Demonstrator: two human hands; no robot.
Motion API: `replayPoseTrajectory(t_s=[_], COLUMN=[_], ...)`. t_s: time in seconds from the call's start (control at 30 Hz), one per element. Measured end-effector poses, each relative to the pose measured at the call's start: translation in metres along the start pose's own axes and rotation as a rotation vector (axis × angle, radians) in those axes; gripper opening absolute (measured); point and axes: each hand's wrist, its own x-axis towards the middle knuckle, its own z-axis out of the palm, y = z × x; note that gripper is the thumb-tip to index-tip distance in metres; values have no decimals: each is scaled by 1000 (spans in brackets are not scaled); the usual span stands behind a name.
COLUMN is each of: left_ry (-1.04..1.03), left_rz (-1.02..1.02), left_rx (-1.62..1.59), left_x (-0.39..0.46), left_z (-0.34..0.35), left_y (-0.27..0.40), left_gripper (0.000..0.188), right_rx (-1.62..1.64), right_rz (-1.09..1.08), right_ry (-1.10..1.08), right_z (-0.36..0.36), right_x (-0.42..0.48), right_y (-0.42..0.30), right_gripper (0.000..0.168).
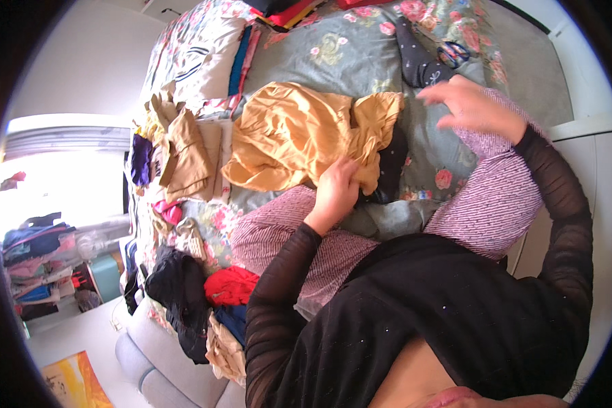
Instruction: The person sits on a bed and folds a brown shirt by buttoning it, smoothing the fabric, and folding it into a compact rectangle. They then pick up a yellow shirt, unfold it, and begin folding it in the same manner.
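A crumpled mustard-yellow garment (296,132) lies spread on the floral bedspread before my crossed legs. My left hand (336,186) grips its near edge, close to my left knee, the fingertips partly hidden in the cloth. Dark dotted fabric (393,160) shows from under the garment's right side. My right hand (466,109) is raised over my right leg, slightly blurred, its fingers apart and nothing in it. Just beyond that hand lies a dark dotted cloth item (415,58), with blue-handled scissors (454,54) beside it.
Folded tan clothes (188,158) and a white folded stack (209,56) sit along the left. A black garment (181,301), a red cloth (229,285) and a beige cloth (224,352) lie heaped by my left side. Red and black folded cloth (285,13) is at the far edge.
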Motion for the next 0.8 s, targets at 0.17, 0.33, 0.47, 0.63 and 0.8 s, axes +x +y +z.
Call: replayPoseTrajectory(t_s=[0.17, 0.33, 0.47, 0.63, 0.8], left_ry=[2, 91, -59, 105, 335], left_rz=[-371, -429, -78, -206, -292], left_rx=[-1002, -963, -246, -536, -1098], left_x=[23, 22, 30, 59, 69], left_z=[-42, -100, -142, -174, -204], left_y=[23, 49, 39, 44, 72], left_gripper=[21, 33, 41, 33, 32], right_rx=[56, 623, 732, 651, -119], right_rz=[-381, -407, -348, -360, -416], right_ry=[54, 117, -37, -41, 284], right_z=[102, 119, 55, -10, -28], right_x=[50, 98, 110, 109, 118], right_y=[-68, -86, -91, -133, -132], right_gripper=[59, 25, 8, 13, 21])
